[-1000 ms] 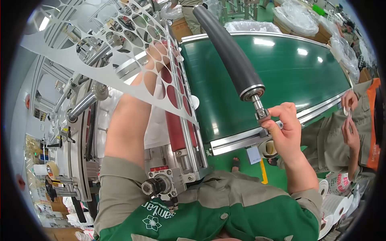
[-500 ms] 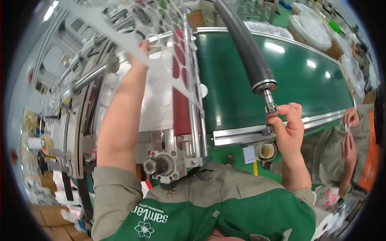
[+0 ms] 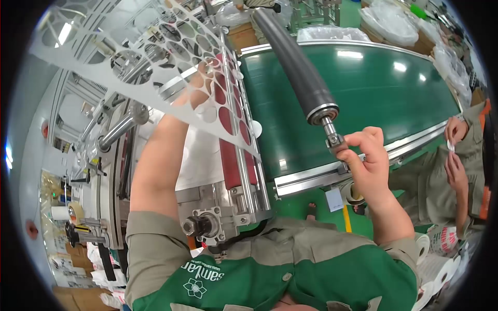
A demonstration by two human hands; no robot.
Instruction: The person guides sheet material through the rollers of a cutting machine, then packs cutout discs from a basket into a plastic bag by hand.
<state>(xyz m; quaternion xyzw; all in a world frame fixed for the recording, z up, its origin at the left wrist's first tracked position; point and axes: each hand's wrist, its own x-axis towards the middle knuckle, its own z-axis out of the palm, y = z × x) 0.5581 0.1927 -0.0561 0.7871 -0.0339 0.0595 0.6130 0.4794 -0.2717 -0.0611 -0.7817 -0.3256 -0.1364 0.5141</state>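
My right hand [image 3: 371, 158] is closed on the small metal end block [image 3: 336, 143] of a black roller [image 3: 295, 62], which slants up and away over the green conveyor belt [image 3: 373, 93]. Stretched forward over the machine, my left hand [image 3: 206, 71] is close to the red roller [image 3: 226, 150]. A white sheet [image 3: 171, 106] full of round cut-outs hangs in front of that hand and partly covers it, so its fingers are unclear. White round pieces, such as one disc [image 3: 256, 128], lie by the metal bars beside the red roller.
A metal rail [image 3: 311, 182] edges the belt on my side. Metal shafts and clamps [image 3: 124, 124] stand at the left, and a bolted bearing block [image 3: 207, 224] is close to my chest. On the right, another person's hands [image 3: 454, 150] hold a small white piece.
The black roller's near end has shifted left with my right hand on its block. My left hand has moved a little right, and the white sheet has swung, now partly covering it.
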